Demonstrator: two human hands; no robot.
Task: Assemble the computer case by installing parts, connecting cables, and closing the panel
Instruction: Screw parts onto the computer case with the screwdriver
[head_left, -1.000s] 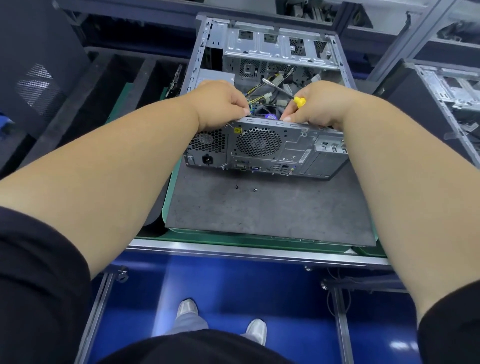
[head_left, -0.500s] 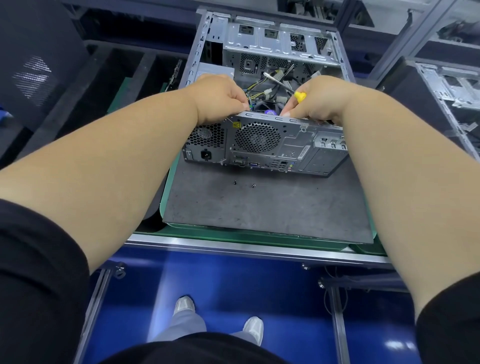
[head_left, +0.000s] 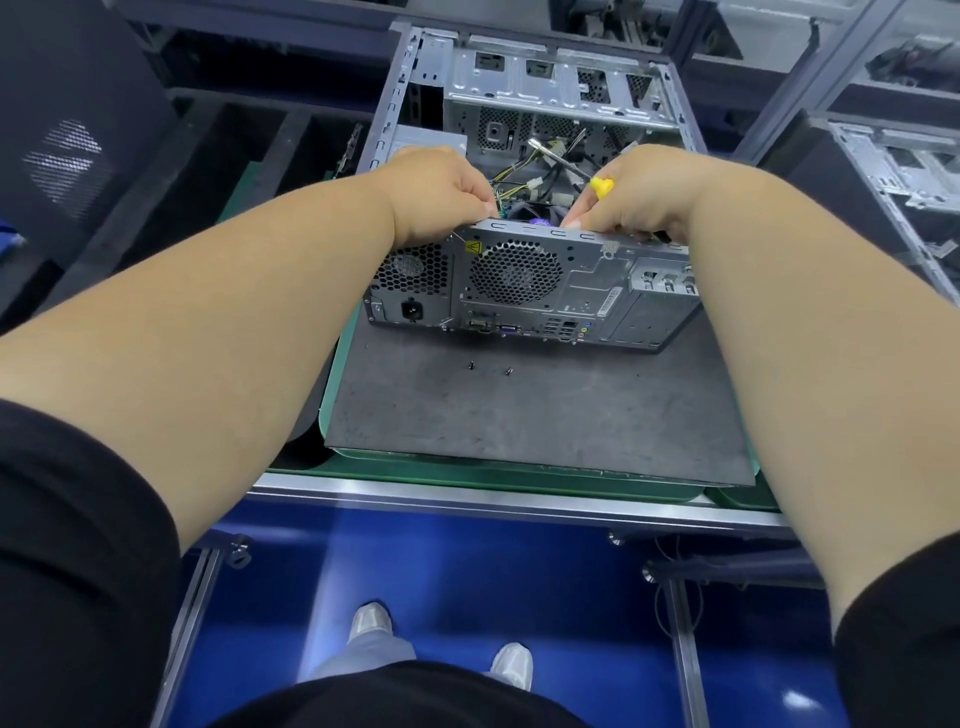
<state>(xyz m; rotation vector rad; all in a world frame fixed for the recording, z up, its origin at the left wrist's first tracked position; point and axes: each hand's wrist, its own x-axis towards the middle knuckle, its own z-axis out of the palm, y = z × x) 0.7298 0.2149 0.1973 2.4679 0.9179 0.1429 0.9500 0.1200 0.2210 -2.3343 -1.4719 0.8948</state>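
Nearest, two small dark screws (head_left: 489, 368) lie loose on the grey scuffed work mat (head_left: 545, 415). Behind them the open silver metal computer case (head_left: 530, 280) rests on its side, rear panel facing us. Left hand (head_left: 441, 195), fingers curled, pinches the yellow-and-green cable bundle (head_left: 511, 179) at the case's top edge. Right hand (head_left: 639, 192) grips a yellow-handled screwdriver (head_left: 576, 169), shaft angled into the case.
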